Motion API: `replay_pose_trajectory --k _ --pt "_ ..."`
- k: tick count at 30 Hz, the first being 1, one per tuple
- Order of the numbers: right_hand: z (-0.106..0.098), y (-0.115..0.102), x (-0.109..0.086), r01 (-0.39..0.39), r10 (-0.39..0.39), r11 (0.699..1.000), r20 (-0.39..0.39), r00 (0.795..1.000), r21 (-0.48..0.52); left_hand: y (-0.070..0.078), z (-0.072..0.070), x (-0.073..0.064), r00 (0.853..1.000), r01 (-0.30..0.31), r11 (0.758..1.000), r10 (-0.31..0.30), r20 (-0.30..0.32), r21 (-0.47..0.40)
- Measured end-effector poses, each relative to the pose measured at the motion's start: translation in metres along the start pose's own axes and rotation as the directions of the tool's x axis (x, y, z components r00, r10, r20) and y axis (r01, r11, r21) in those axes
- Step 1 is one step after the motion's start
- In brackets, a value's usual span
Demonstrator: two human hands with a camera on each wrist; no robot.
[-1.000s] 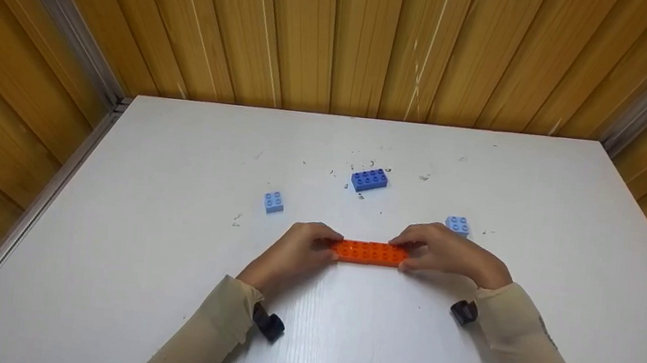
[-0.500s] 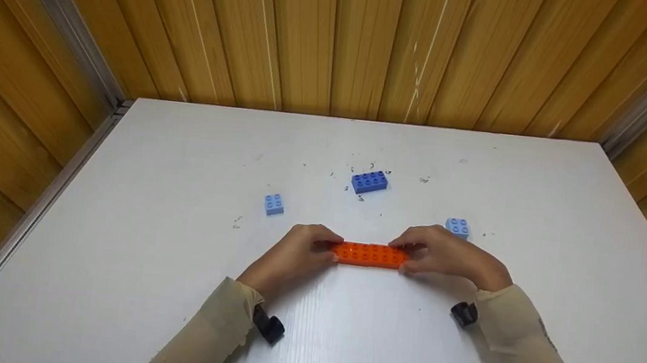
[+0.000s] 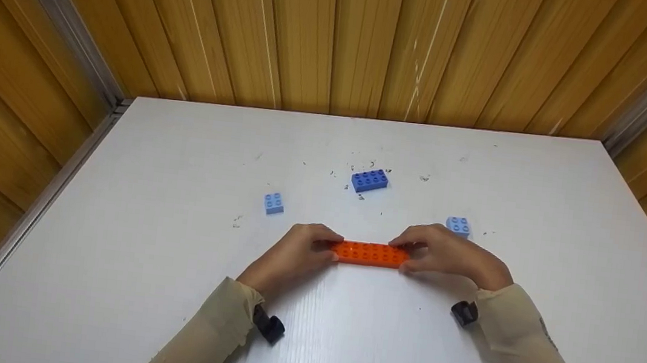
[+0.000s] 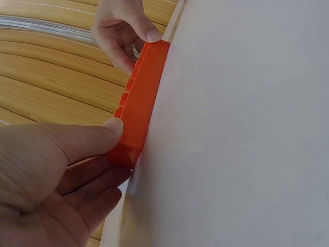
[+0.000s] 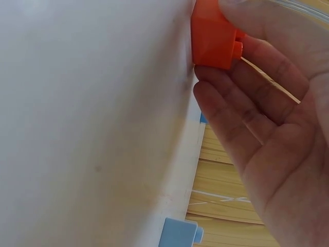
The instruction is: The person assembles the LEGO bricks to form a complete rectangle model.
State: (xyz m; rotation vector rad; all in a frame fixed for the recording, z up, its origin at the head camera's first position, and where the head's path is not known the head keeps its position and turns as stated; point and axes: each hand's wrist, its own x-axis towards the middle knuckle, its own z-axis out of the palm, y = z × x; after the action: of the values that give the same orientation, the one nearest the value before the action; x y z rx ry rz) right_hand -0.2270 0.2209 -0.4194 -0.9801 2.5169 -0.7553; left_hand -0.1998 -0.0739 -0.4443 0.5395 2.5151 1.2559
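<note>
A long bar of orange building brick [image 3: 369, 254] lies crosswise at the middle of the white table, two rows of studs facing up. My left hand [image 3: 295, 254] pinches its left end between thumb and fingers. At the other end my right hand [image 3: 449, 255] pinches in the same way. The left wrist view shows the orange brick [image 4: 139, 98] side-on, low against the table, the thumb on its near side. In the right wrist view only the right end of the orange brick [image 5: 212, 38] shows, with the fingers behind it.
A dark blue brick [image 3: 370, 181] lies farther back. One light blue brick [image 3: 273, 203] sits left of the hands; another light blue brick [image 3: 458, 225] is partly hidden behind the right hand. The white table [image 3: 181, 147] ends at a yellow wood-grain wall [image 3: 309, 40].
Both hands keep their grip and place on the orange brick. A slight step midway along its edge, seen a second ago, now looks straight. The blue bricks lie where they were.
</note>
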Motion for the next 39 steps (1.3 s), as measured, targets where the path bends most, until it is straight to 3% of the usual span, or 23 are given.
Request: replay_pose_trajectory --k 25,34,39 --pt "-0.009 -0.003 0.006 0.023 -0.021 0.997 -0.034 0.999 0.069 -0.002 0.001 -0.001 0.999 0.046 0.998 -0.046 -0.007 -0.047" --pt "-0.02 -0.006 0.015 -0.018 0.018 1.0 -0.09 0.996 0.004 -0.003 0.001 0.001 1.0 0.011 1.0 -0.011 -0.006 -0.023" --pt "-0.025 -0.005 0.02 -0.027 0.026 1.0 -0.126 0.992 -0.003 -0.001 0.001 0.002 0.999 0.032 0.999 -0.032 0.001 -0.039"
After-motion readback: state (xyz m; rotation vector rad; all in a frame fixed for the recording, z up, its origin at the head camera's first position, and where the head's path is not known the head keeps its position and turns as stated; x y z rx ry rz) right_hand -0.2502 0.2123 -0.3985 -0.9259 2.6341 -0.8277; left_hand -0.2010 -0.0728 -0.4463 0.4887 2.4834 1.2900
